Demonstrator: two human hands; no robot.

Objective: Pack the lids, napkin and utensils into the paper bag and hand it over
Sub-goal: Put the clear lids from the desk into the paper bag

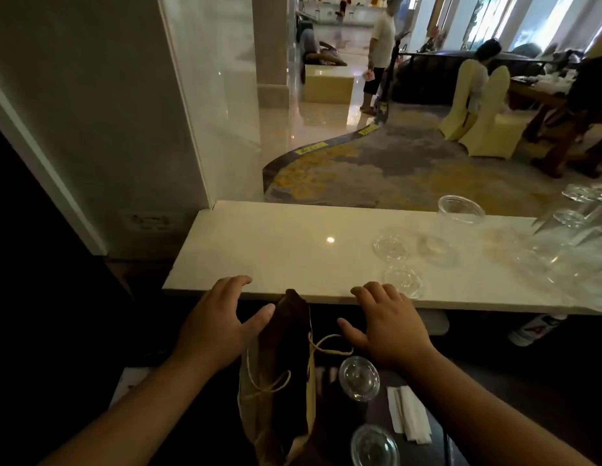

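Observation:
A brown paper bag [282, 375] with string handles lies flat on the dark lower surface between my arms, its far end reaching the counter's front edge. My left hand [219, 321] hovers open at the bag's left side, the thumb touching it. My right hand [390, 326] is open to the right of the bag, fingers spread, holding nothing. Two clear plastic lids [359, 378] [374, 447] lie right of the bag. A white wrapped napkin and utensil packet [409, 417] lies beside them.
A white marble counter [276, 250] runs across in front, carrying clear lids [390, 247], [405, 280], a clear cup [459, 211] and stacked clear cups [568, 243] at the right. Beyond it are a carpeted hall, covered chairs and several people. A wall stands at the left.

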